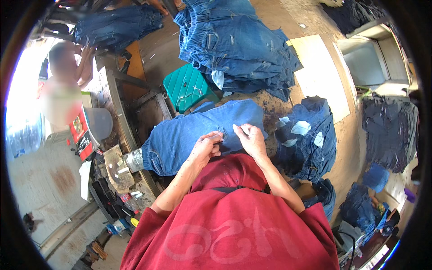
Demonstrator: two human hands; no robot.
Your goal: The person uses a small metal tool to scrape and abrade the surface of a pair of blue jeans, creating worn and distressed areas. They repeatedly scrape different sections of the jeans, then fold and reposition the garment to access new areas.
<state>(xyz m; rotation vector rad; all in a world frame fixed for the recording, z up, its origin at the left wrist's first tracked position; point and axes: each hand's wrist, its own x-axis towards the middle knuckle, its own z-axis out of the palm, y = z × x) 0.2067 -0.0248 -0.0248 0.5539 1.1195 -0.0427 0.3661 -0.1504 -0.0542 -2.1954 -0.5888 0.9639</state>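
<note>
Red shirt (234, 229) fills the near edge of the head view, both bare forearms reaching out from it. L hand (206, 145) rests on a pair of blue jeans (189, 137) spread across the worktop (270, 110) at centre, fingers curled and pinching the denim. R hand (252, 140) is just beside it, fingertips gripping a small white tag (244, 130) at the jeans' edge. Stack of folded jeans w/ white tags (306, 139) lies just right of the hands. Big heap of jeans (238, 45) sits far centre, w/ a green plastic stool (186, 87) near its left side. Another person (63, 90) stands far left.
</note>
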